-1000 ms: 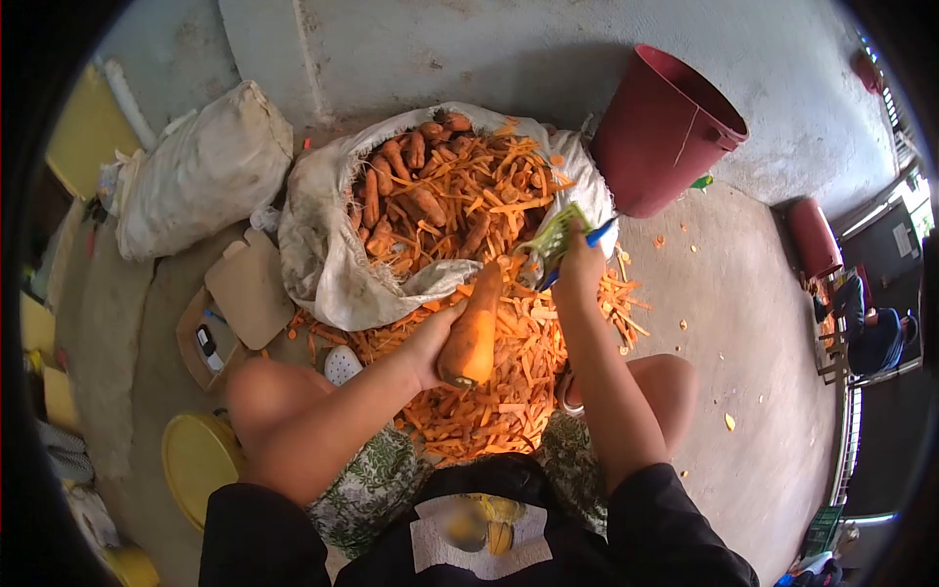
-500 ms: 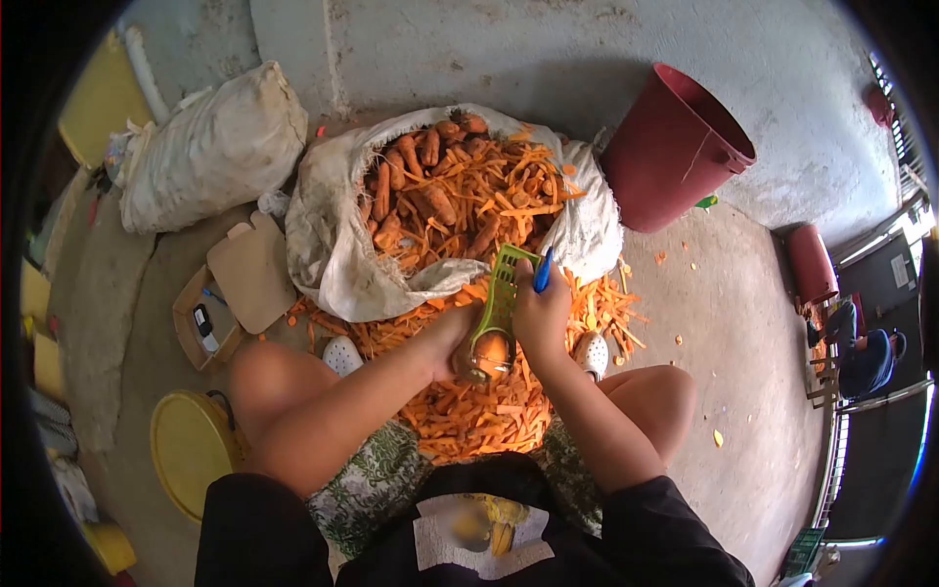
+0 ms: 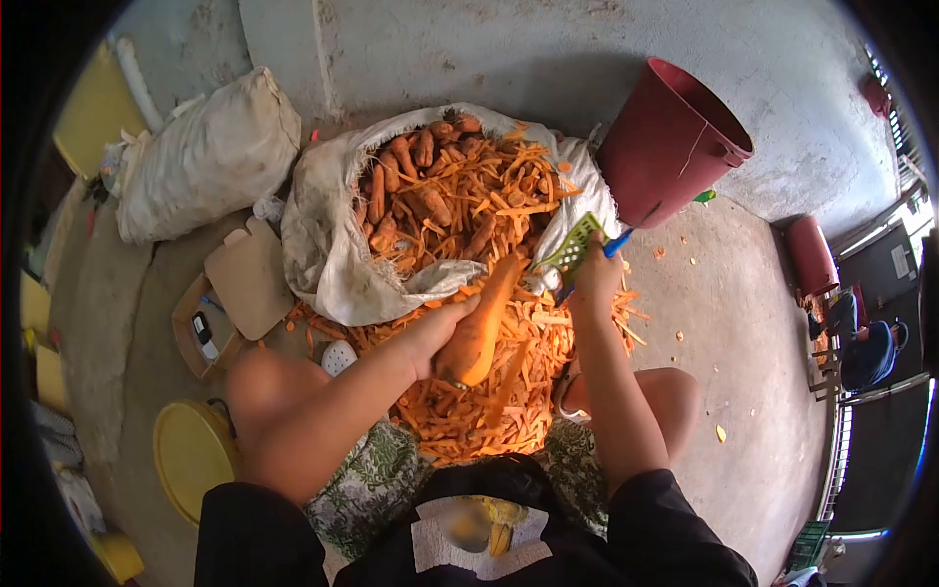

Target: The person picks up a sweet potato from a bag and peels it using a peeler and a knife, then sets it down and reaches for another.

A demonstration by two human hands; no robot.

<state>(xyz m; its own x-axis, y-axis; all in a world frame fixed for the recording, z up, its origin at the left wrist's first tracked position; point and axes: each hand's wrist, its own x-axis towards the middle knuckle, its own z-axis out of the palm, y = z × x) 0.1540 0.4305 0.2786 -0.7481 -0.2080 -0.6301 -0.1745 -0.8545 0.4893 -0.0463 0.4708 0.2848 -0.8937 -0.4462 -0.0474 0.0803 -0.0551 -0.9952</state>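
Note:
My left hand (image 3: 437, 338) is wrapped round a large orange carrot (image 3: 472, 342), thick end toward me and thin end pointing up and away. To its right, my right hand (image 3: 595, 282) grips a green slotted peeler (image 3: 572, 245) and something blue (image 3: 616, 244) that sticks out beside the fingers. The peeler is apart from the carrot. Beneath both hands lies a pile of orange peel strips (image 3: 460, 419). Just beyond them an open white sack (image 3: 323, 230) holds unpeeled carrots (image 3: 427, 201) and more peelings.
A tall red bin (image 3: 650, 147) stands behind on the right, against the wall. At left are a full white sack (image 3: 210, 157), an open cardboard box (image 3: 249, 279) and a yellow-lidded bucket (image 3: 191, 460). A person (image 3: 869, 354) sits far right.
My right hand has moved up and right with the peeler, away from the carrot. The carrot in my left hand now shows along its full length.

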